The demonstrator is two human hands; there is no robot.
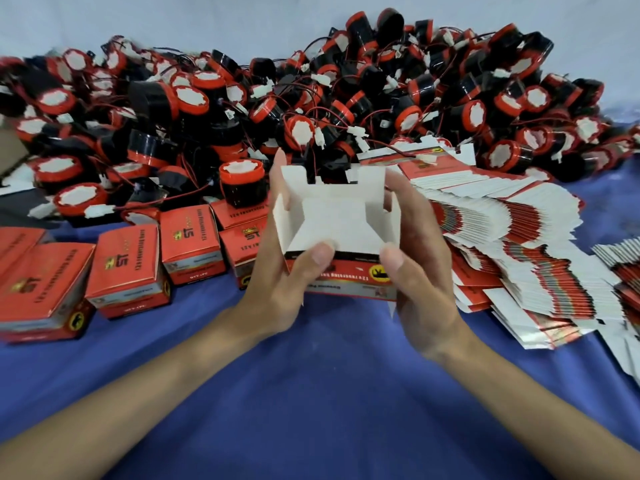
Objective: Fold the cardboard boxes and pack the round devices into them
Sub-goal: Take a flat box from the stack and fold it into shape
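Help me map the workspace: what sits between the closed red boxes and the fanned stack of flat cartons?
The head view shows the left hand and right hand there, gripping a half-folded box over blue cloth.

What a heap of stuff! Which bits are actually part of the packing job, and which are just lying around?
Job:
half-folded box, gripped by left hand and right hand
pile of round devices
flat box blanks
closed red boxes

Lying about:
blue cloth underneath
pale backdrop behind
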